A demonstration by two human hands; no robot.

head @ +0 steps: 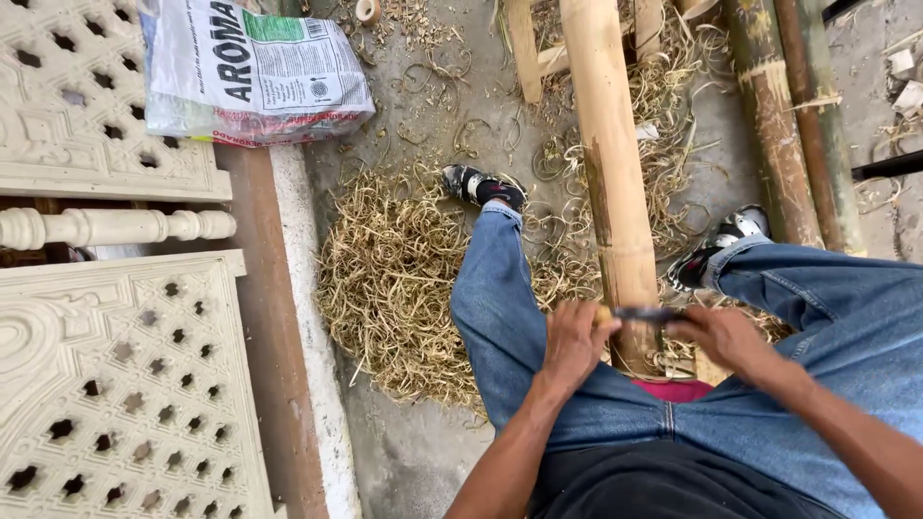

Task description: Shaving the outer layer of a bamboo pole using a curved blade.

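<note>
A thick peeled bamboo pole (610, 163) runs from the top of the view down between my knees, pale yellow where its skin is off. A dark blade (646, 313) lies crosswise on the pole near its lower end. My left hand (574, 341) is closed on the blade's left end, at the pole's left edge. My right hand (723, 336) is closed on the blade's right end. Both legs in blue jeans straddle the pole, with a shoe on either side.
A heap of curled bamboo shavings (394, 279) covers the concrete floor left of my leg. More poles (784, 125) lie at the right. Carved pale panels (115, 375), a turned baluster (106, 227) and a printed sack (252, 67) sit at the left.
</note>
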